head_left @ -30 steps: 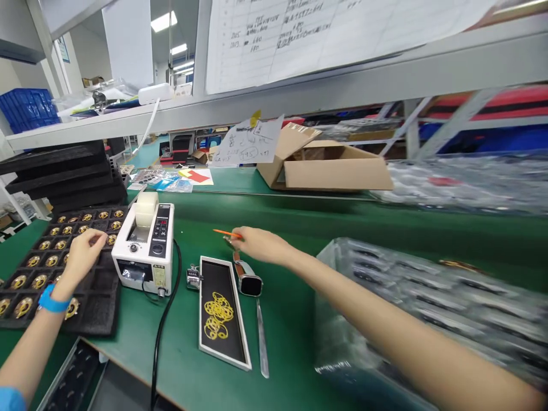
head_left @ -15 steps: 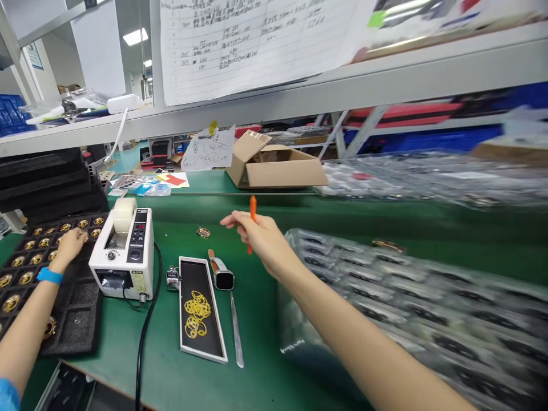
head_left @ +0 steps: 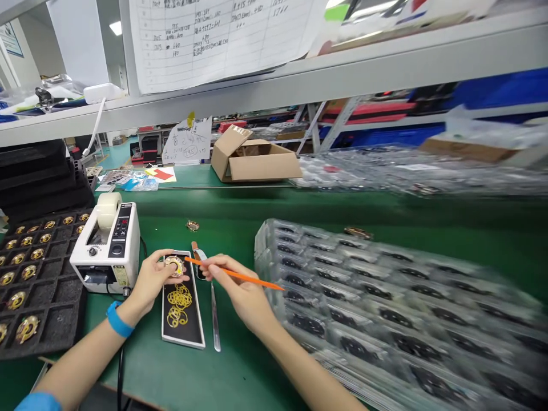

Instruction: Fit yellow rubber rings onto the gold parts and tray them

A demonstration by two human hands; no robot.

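The left hand (head_left: 148,282) has its grip narrowed to the width of a gold disc (head_left: 174,266), pinching it by the edge between thumb and fingers above the far end of a white-rimmed tray (head_left: 183,343). In the right hand (head_left: 242,291), the grip is closed around a thin orange stick (head_left: 257,280). The stick's tip is right by the disc; whether they touch cannot be told.

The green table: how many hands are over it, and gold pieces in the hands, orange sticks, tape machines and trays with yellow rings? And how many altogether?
Left hand and right hand: 2
Held gold piece: 1
Orange stick: 1
Tape machine: 1
Tray with yellow rings: 1
Total: 6
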